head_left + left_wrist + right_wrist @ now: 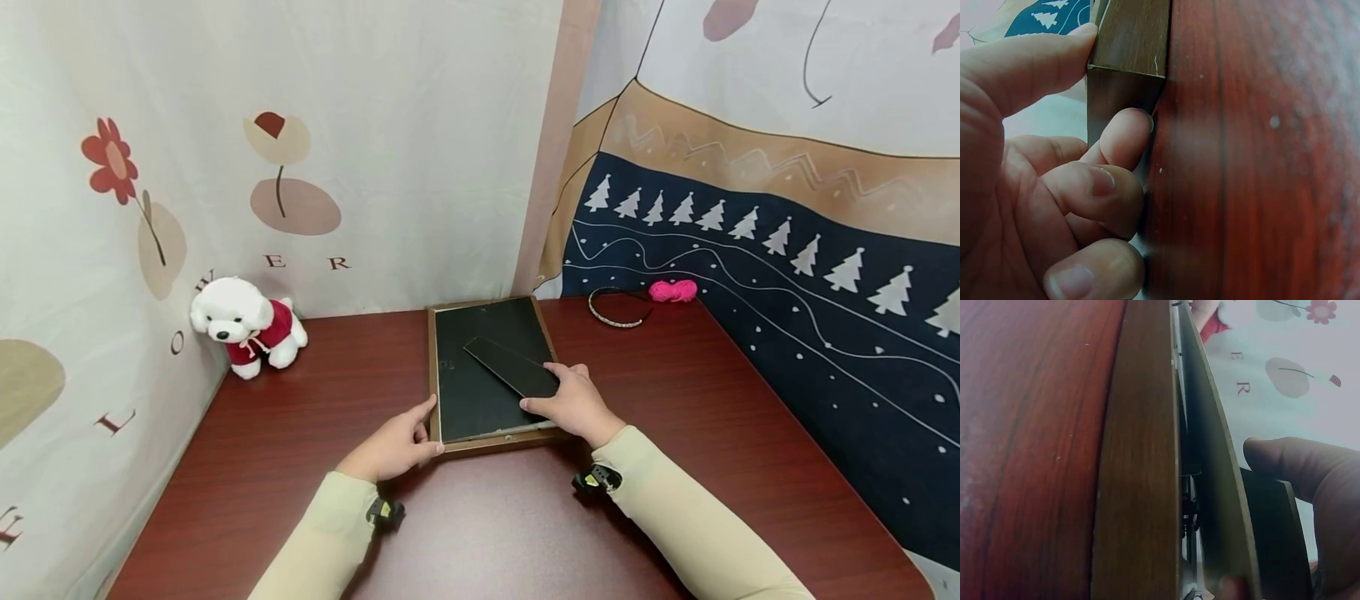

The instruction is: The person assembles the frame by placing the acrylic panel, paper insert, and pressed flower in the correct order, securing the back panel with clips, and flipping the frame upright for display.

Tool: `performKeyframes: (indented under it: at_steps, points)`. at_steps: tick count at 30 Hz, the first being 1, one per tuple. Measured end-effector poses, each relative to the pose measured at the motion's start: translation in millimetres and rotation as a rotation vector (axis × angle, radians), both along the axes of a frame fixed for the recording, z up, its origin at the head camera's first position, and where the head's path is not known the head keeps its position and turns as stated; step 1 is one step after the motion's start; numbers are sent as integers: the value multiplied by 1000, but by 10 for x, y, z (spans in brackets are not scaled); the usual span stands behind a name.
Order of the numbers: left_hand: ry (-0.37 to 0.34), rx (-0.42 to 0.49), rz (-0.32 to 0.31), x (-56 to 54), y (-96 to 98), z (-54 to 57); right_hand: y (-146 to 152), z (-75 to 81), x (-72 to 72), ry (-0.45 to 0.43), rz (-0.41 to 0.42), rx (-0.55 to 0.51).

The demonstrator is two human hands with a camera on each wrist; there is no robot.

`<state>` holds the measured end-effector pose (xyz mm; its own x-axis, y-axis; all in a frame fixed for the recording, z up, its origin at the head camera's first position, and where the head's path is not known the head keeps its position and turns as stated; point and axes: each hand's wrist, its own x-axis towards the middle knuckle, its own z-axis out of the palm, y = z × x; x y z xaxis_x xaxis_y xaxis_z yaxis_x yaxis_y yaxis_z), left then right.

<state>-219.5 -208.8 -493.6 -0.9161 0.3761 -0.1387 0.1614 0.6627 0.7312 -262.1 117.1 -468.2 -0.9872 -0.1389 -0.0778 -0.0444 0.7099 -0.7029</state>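
Note:
A wooden picture frame (480,447) lies face down on the table, its black backboard (468,400) uppermost. My left hand (392,446) holds the frame's near left corner, with the thumb and a finger against the wood (1132,37). Over at the right side, my right hand (579,406) grips the wide end of the black easel leg (513,369), which stands out from the backboard. Seen from the right wrist, the backboard's edge (1225,437) is tilted up out of the frame, leaving a gap with metal bits inside.
A white toy dog (247,325) in a red top sits at the back left. At the back right are a headband (618,323) and a bright pink bundle (672,291). Printed curtains (420,150) hang behind the dark red table (480,533).

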Motion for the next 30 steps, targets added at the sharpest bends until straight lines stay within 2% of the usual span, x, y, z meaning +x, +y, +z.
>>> performKeyframes:
  at_steps: [18,24,27,30]
  points:
    - [1,1,9,6,-4,-4,11,86,49,66,36,174]
    - [-5,1,1,2,1,1,-50,157,92,215,28,262]
    - [-7,2,-3,-4,-1,2,-109,199,107,316,41,246]
    - [-10,7,0,-10,0,5,-188,239,117,398,113,192]
